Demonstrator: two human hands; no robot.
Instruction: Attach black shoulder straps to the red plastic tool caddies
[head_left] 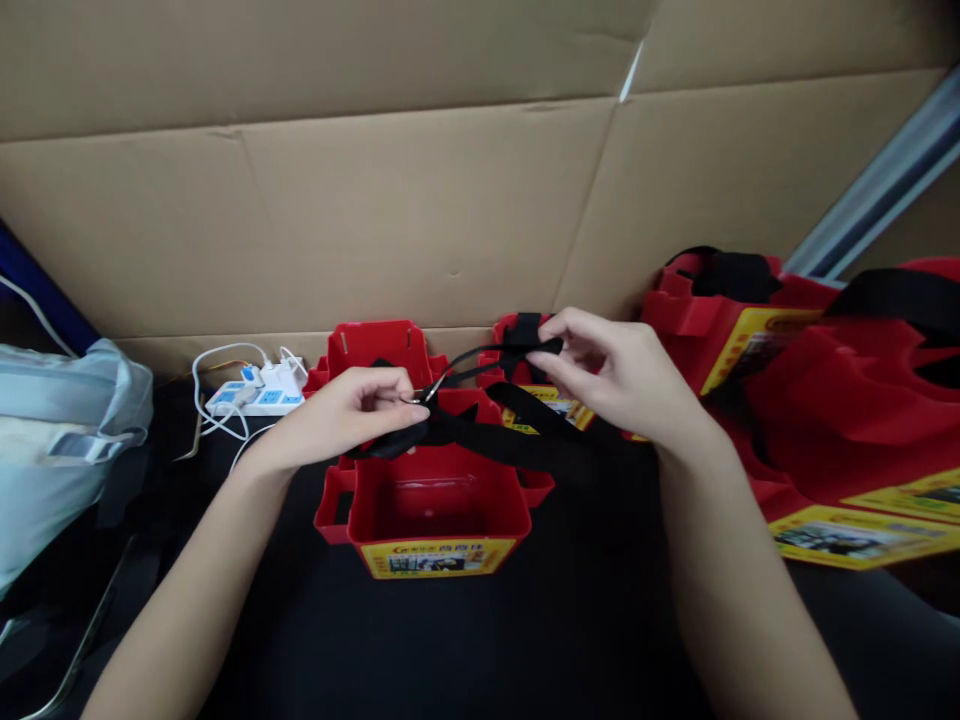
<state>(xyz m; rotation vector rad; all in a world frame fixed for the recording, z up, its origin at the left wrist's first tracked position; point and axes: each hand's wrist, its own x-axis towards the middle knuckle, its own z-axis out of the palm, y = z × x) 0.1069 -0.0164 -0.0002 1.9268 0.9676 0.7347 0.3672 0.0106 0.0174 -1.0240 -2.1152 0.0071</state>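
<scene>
Just above a red plastic box [442,500] with a yellow label, a black webbing strap [517,445] is held up by both hands. My left hand [360,405] is closed in a pinch on the strap where it meets a small metal buckle [424,393]. To the right, my right hand [600,360] pinches the strap's end and draws it out from the buckle in a narrow loop. The box sits upright and open at the top, with a side pocket at each side. Part of its back is hidden by the strap and hands.
Behind stand another red box [375,345] and a smaller-looking one [491,365]. More red boxes with black straps [720,330] are stacked at right. A white power strip [259,398] with cables and a pale bag [67,440] lie left. A cardboard wall [337,220] closes the back.
</scene>
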